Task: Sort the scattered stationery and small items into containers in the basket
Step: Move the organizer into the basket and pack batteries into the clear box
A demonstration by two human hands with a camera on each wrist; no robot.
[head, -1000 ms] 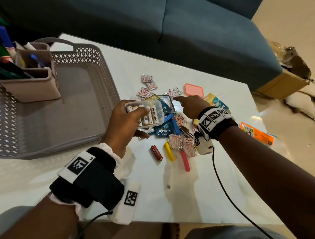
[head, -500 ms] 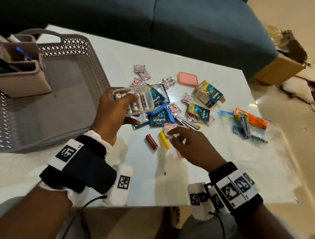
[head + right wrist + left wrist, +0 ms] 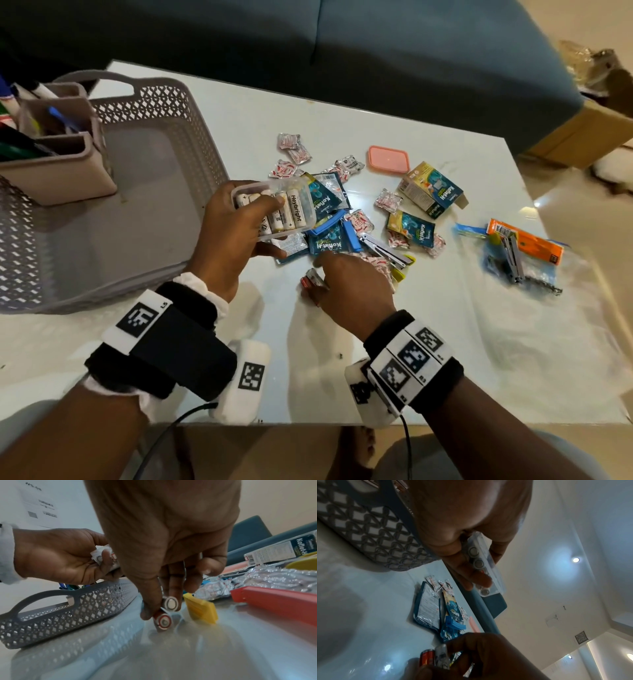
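Observation:
My left hand (image 3: 239, 233) grips a clear plastic container (image 3: 291, 212) of several white batteries, held above the table beside the grey lattice basket (image 3: 161, 99). The container (image 3: 482, 563) also shows end-on in the left wrist view. My right hand (image 3: 342, 284) reaches down to the table near the front of the pile. Its thumb and fingers pinch a red battery (image 3: 163, 621) and a white battery (image 3: 171, 603) together. The red battery (image 3: 306, 282) peeks out left of the fingers. A beige pen holder (image 3: 61, 171) with markers stands in the basket's far left corner.
Blue sachets (image 3: 325, 240), foil candy wrappers (image 3: 387, 202), a pink lid (image 3: 388, 159), a Koflet box (image 3: 433, 190), a stapler (image 3: 387, 250) and yellow (image 3: 200, 609) and red (image 3: 274, 599) clips lie scattered. A plastic bag (image 3: 524, 260) lies right. A blue sofa (image 3: 376, 51) borders the table.
My right hand has pulled back from the far side of the pile to its near edge and closed its fingers on the two loose batteries. The left hand still holds the container.

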